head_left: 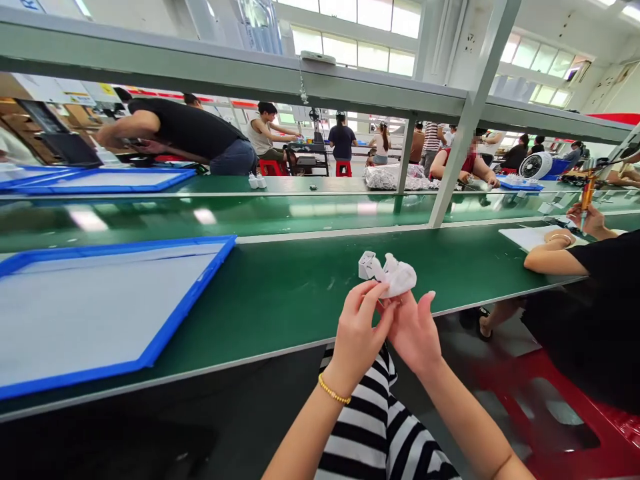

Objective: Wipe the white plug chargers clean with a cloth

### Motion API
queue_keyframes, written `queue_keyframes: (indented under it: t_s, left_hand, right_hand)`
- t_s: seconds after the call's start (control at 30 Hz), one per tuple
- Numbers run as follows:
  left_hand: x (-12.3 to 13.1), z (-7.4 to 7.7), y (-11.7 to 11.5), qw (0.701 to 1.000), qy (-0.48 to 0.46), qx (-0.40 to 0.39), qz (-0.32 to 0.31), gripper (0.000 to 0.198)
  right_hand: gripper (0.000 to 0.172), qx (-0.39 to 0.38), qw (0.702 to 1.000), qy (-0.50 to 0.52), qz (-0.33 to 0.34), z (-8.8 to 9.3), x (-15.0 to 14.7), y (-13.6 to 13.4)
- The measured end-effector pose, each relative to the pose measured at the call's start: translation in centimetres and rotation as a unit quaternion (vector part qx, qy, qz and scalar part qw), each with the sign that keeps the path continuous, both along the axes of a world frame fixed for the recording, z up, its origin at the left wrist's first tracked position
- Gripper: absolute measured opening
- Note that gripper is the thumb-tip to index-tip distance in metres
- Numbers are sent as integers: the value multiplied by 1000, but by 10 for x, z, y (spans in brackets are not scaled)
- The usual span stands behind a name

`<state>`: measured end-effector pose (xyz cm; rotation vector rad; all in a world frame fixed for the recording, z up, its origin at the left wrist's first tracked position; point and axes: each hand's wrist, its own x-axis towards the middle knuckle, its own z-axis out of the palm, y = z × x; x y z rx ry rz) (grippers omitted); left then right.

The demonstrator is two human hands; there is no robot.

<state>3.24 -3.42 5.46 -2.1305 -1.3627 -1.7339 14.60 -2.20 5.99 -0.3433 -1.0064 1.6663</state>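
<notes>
Well, on my feed both bare hands sit close together just over the front edge of a green workbench (280,313). The left hand (357,327) is mostly closed, its fingers curled and pinching the underside of a soft white wrapping (401,277). That wrapping is bunched around a small white plastic piece (367,265), which pokes out just above and left of the left hand's fingertips. The right hand (414,333) is half curled, with its fingers raised directly behind the bundle and touching it; I cannot tell how firmly it has hold. A gold beaded bracelet (334,389) circles the left wrist, and a black-and-white striped sleeve (373,427) shows below the hands.

Left of the left hand, a blue-rimmed tray (190,300) lies on the bench. Well right of the right hand, a co-worker's hand (583,220) holds a yellow tool (588,193) upright above a white paper sheet (530,237). Below and right of the right hand stands a red plastic stool (550,413).
</notes>
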Motion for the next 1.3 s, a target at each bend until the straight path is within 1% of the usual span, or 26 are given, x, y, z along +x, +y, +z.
queue_keyframes:
  t_s: [0.1, 0.23, 0.33, 0.4, 0.5, 0.57, 0.67, 0.77, 0.8, 0.87, 0.97, 1.13, 1.2, 1.3]
  left_hand:
    - [1, 3, -4, 1000, -5, -9, -3, 17]
    - [-5, 2, -14, 998, -27, -51, -34, 12]
    - [-6, 3, -24, 991, -49, -99, -78, 11]
    - [-5, 5, -29, 986, -64, -115, -103, 11]
    - [-4, 6, -36, 979, -88, -133, -126, 9]
    - [-5, 7, -39, 976, -100, -137, -136, 7]
    - [-7, 6, -40, 974, -145, -125, -122, 9]
    - [-9, 4, -38, 962, -232, -126, -73, 16]
    - [-9, 3, -37, 959, -245, -132, -59, 16]
    - [-10, 2, -34, 961, -235, -140, -44, 14]
    - [-11, 1, -30, 971, -202, -124, -33, 15]
    - [-13, -3, -26, 977, -184, -105, -6, 19]
    - [-14, -5, -27, 980, -169, -106, -5, 18]
    - [-12, -9, -29, 983, -137, -119, -21, 16]
  right_hand:
    - [67, -32, 999, 23, 16, -6, -6, -15]
    - [68, -45, 998, 16, 33, -11, -6, -19]
    - [75, -39, 998, 7, 41, -10, -6, -19]
    - [78, -38, 998, 2, 49, -8, -6, -20]
    - [77, -38, 998, 0, 48, -7, -7, -25]
    - [74, -39, 999, 5, 35, -4, -9, -29]
    - [68, -46, 998, 33, 16, 3, -12, -36]
    - [62, -52, 995, 79, 14, 11, -14, -40]
    - [61, -54, 994, 90, 13, 12, -15, -41]
    - [59, -63, 993, 99, 17, 14, -16, -42]
    - [56, -86, 991, 95, 37, 13, -19, -42]
    - [59, -109, 988, 91, 52, 10, -20, -41]
    - [59, -118, 987, 95, 53, 8, -19, -39]
    - [59, -124, 986, 96, 47, 5, -16, -35]
